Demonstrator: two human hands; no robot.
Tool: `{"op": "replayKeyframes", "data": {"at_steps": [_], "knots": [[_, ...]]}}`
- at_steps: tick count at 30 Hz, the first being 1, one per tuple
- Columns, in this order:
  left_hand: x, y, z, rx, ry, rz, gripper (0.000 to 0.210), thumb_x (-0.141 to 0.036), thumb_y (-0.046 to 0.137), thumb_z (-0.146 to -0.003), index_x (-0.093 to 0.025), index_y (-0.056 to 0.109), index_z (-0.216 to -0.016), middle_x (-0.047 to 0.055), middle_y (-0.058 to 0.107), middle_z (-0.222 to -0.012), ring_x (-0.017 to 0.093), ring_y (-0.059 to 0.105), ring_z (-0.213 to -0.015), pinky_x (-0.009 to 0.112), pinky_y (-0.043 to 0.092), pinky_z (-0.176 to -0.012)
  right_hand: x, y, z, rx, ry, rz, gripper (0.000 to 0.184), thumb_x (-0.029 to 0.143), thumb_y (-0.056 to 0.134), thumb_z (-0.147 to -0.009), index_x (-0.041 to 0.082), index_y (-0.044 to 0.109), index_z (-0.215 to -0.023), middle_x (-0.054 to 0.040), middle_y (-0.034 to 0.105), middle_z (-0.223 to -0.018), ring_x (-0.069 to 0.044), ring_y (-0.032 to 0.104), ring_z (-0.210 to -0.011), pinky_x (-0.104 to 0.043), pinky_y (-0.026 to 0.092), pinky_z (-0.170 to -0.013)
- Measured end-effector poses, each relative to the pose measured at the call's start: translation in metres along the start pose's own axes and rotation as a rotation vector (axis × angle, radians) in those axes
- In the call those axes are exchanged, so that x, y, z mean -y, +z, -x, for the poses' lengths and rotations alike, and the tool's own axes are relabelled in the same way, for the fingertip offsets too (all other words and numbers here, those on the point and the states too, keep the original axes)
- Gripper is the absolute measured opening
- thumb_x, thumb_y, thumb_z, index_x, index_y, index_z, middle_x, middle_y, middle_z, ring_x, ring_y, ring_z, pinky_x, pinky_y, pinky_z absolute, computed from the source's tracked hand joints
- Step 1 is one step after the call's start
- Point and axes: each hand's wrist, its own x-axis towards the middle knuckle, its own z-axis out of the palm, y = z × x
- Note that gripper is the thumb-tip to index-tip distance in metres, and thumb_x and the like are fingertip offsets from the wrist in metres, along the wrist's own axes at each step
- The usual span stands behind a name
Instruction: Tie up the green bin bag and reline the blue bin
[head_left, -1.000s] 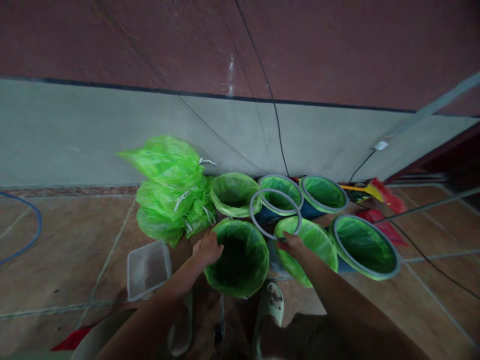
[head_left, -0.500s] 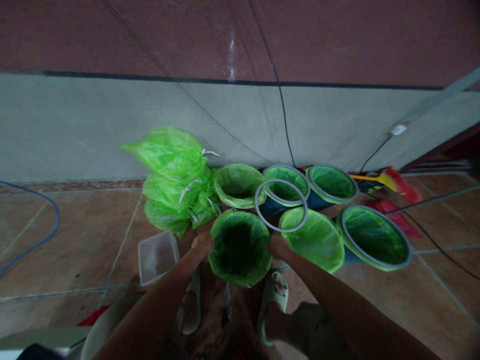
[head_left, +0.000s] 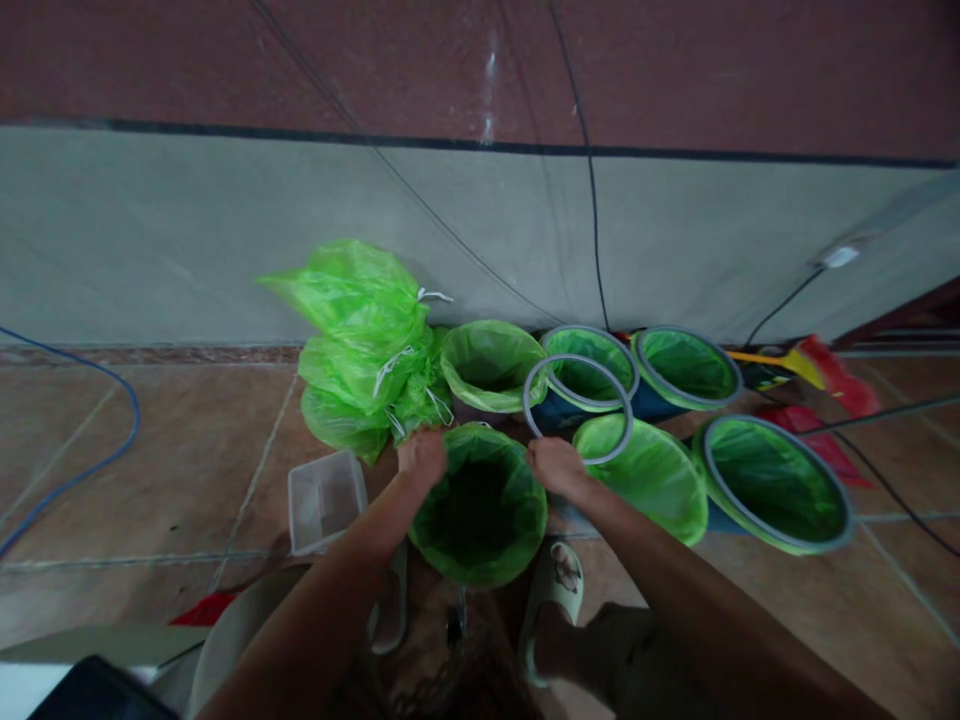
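Note:
A bin lined with a green trash bag [head_left: 480, 570] stands between my feet, the bag folded out over its rim. My left hand [head_left: 422, 455] is closed on the bag at the rim's upper left. On the upper right of the same rim, my right hand [head_left: 553, 465] grips the bag, its fingers curled. The inside of the bin is dark. A grey ring [head_left: 529, 400] lies just beyond my right hand, across two neighbouring bins. To its right a bin with a loose green bag [head_left: 645, 480] has no ring on it.
Filled green bags [head_left: 360, 340] are piled by the wall. Behind stand a lined bin [head_left: 491, 370] and several ringed bins [head_left: 776, 485]. A clear plastic tub [head_left: 326, 505] sits at left, a blue cable [head_left: 131, 430] beyond it. A red dustpan [head_left: 817, 440] and broom [head_left: 836, 375] lie at right.
Both hands have shifted from the sides of the bin's rim toward its far side, still on the bag. The view has turned slightly left.

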Motion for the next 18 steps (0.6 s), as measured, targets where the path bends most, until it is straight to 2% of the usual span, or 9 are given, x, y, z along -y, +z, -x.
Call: {"op": "replayKeyframes", "data": {"at_steps": [2,5,10,14,18], "knots": [[-0.014,-0.002,-0.006,-0.063,0.084,0.022,0.032,-0.015,0.044,-0.092,-0.014,0.062,-0.118,0.014,0.068,-0.114,0.025,0.065,-0.109,0.036,0.050,-0.096,0.011,-0.003,-0.017,-0.164,-0.114,-0.021,0.028,0.019,0.047,-0.094,0.015,0.074,-0.099,-0.0119,0.075,-0.099,-0.021,0.069,-0.097,-0.025,0.047,-0.086],[-0.024,0.004,-0.018,-0.096,0.158,0.101,0.035,-0.014,0.038,-0.095,-0.018,0.064,-0.118,0.008,0.070,-0.112,0.019,0.066,-0.107,0.029,0.048,-0.099,0.027,0.001,-0.040,-0.236,-0.194,-0.051,0.032,0.015,0.043,-0.095,0.016,0.072,-0.108,-0.0103,0.074,-0.110,-0.019,0.067,-0.103,-0.023,0.043,-0.091],[-0.020,0.020,-0.032,-0.024,0.202,0.133,0.035,-0.013,0.039,-0.096,-0.016,0.065,-0.120,0.009,0.069,-0.120,0.019,0.064,-0.111,0.029,0.045,-0.102,0.043,0.013,-0.062,-0.163,-0.219,0.004,0.032,0.018,0.042,-0.097,0.014,0.071,-0.110,-0.0121,0.073,-0.109,-0.020,0.067,-0.101,-0.025,0.043,-0.088],[-0.016,0.026,-0.037,0.008,0.187,0.127,0.033,-0.017,0.038,-0.099,-0.012,0.067,-0.115,0.013,0.071,-0.112,0.020,0.066,-0.105,0.031,0.048,-0.096,0.043,0.023,-0.066,-0.117,-0.219,0.039,0.031,0.021,0.046,-0.096,0.015,0.068,-0.118,-0.0120,0.072,-0.116,-0.022,0.065,-0.107,-0.027,0.043,-0.091],[-0.015,0.028,-0.042,0.088,0.150,0.049,0.033,-0.023,0.040,-0.098,-0.015,0.069,-0.113,0.013,0.072,-0.112,0.023,0.068,-0.106,0.032,0.051,-0.094,0.039,0.031,-0.069,-0.091,-0.208,0.060,0.031,0.022,0.048,-0.096,0.016,0.066,-0.120,-0.0121,0.070,-0.119,-0.021,0.063,-0.112,-0.026,0.041,-0.096]]}}
